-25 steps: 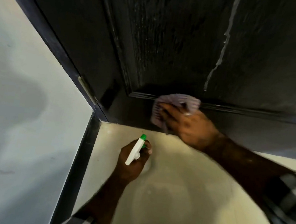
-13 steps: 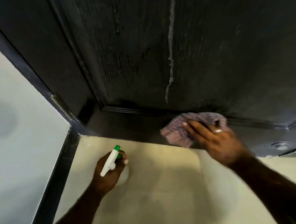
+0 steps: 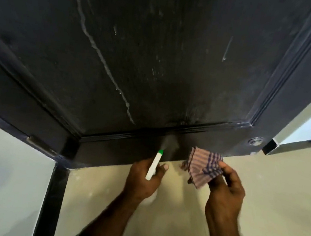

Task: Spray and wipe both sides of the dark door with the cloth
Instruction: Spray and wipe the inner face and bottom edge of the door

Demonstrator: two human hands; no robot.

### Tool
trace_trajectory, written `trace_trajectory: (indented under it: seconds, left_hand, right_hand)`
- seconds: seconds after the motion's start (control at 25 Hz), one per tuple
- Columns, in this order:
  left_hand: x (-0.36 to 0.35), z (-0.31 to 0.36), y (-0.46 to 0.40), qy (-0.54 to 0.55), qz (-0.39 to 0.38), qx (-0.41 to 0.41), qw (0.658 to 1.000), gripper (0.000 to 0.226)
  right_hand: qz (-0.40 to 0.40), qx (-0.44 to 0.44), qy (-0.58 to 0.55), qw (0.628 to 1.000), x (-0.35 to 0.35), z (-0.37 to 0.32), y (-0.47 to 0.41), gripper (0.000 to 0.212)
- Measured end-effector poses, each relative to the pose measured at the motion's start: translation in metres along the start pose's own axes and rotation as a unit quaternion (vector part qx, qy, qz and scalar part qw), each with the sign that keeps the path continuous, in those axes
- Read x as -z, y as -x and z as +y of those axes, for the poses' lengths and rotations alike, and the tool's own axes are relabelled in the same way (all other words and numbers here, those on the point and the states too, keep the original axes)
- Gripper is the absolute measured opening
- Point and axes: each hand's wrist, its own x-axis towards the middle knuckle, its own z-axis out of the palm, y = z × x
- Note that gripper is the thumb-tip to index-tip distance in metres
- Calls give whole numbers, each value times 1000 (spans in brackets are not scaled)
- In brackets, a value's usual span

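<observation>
Left hand [image 3: 142,180] gripping white green-tipped spray bottle [image 3: 154,164], misting the dark wooden door [image 3: 157,60] low rail; right hand [image 3: 224,184] pinches striped purple cloth [image 3: 203,165] just right, probably wiping next.

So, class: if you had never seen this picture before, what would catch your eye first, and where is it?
The dark door fills the upper picture, with a pale drip streak running down it. Low in the middle, the left hand aims a white spray bottle at the door's bottom rail, mist showing at the nozzle. Beside it, the right hand holds a striped cloth.

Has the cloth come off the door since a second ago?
Yes. The cloth was pressed against the door's bottom rail; now the right hand holds it off the rail, lower, over the floor.
</observation>
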Motion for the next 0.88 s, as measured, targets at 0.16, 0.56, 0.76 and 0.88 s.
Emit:
trace_trajectory:
  seconds: [0.16, 0.56, 0.76, 0.88]
  left_hand:
    - [-39, 45, -29, -59, -31, 23, 997, 42]
    - [-109, 145, -78, -132, -108, -64, 983, 37]
    - [-105, 134, -92, -19, -116, 8, 993, 33]
    - [-94, 134, -92, 44, -113, 19, 993, 24]
  right_hand:
    - [102, -110, -114, 982, 11, -9, -8, 32]
    - [157, -104, -209, 959, 29, -43, -41, 33]
    - [144, 211, -41, 966, -1, -81, -102, 29]
    - [97, 331, 225, 911, -31, -60, -113, 44]
